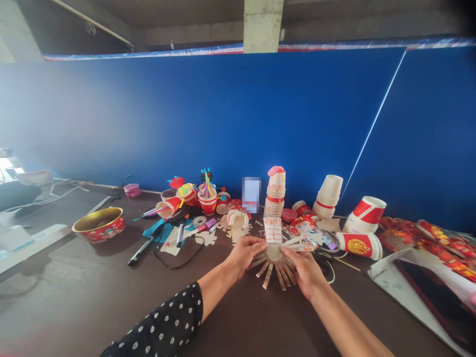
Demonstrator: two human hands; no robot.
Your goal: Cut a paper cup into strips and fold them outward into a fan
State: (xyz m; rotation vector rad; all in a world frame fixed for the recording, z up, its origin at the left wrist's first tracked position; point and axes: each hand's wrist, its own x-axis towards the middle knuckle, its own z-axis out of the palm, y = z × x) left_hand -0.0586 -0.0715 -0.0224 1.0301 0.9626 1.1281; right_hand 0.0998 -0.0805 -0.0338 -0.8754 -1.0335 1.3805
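Note:
Over the front part of the table I hold a paper cup cut into strips [275, 253], its round base facing me. Narrow printed strips fan out downward and to the sides, and a wider panel with red lines [273, 234] stands up at the top. My left hand [246, 254] pinches the left edge of the cut cup between thumb and fingers. On the opposite edge my right hand [303, 270] grips it, thumb near the base. Some strips are hidden behind my fingers. Just beyond stands a stack of paper cups [275, 193] topped with a pink lump.
A red and gold bowl [100, 227] stands at left. Pens, a black marker [180, 234], tape [200, 221] and decorated cups [207, 199] lie ahead. To the right are white cups [327, 196], a tipped red cup [360, 245] and a dark tablet-like device [435, 302].

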